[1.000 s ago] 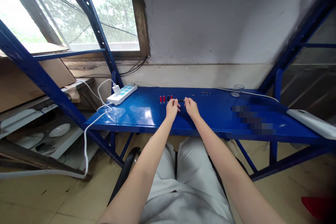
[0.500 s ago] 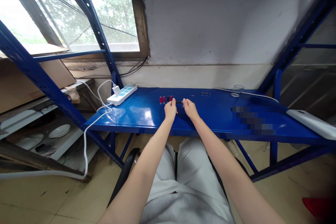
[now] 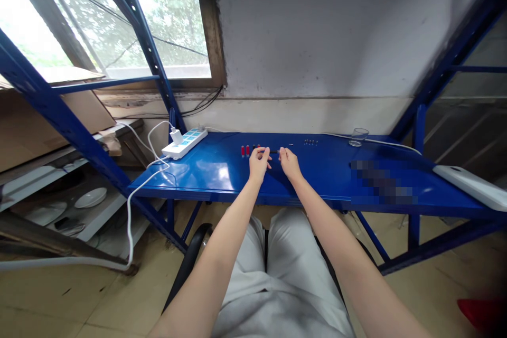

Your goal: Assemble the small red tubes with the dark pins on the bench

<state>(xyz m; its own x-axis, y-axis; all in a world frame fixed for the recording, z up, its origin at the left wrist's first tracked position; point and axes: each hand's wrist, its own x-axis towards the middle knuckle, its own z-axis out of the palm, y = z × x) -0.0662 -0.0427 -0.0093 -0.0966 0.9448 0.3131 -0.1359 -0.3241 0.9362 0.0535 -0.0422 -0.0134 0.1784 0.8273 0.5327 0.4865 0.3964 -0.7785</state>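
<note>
Both my hands rest on the blue metal table point(image 3: 222, 171), close together at its middle. My left hand point(image 3: 259, 162) and my right hand point(image 3: 289, 161) each pinch one end of a thin dark rod-like piece point(image 3: 273, 152) held level between them. Just left of my left hand stand a few small red and dark upright parts point(image 3: 246, 150) in a row. A row of tiny dark pieces point(image 3: 310, 142) lies further back, to the right of my right hand.
A white power strip point(image 3: 184, 142) with a charger and white cable lies at the table's back left. A clear glass point(image 3: 358, 136) stands back right, a white device point(image 3: 471, 186) at the right edge. Blue rack posts flank the table; plates sit on a low shelf left.
My hands drifted slightly left and back, then returned to the right. They keep hold of the thin dark piece throughout.
</note>
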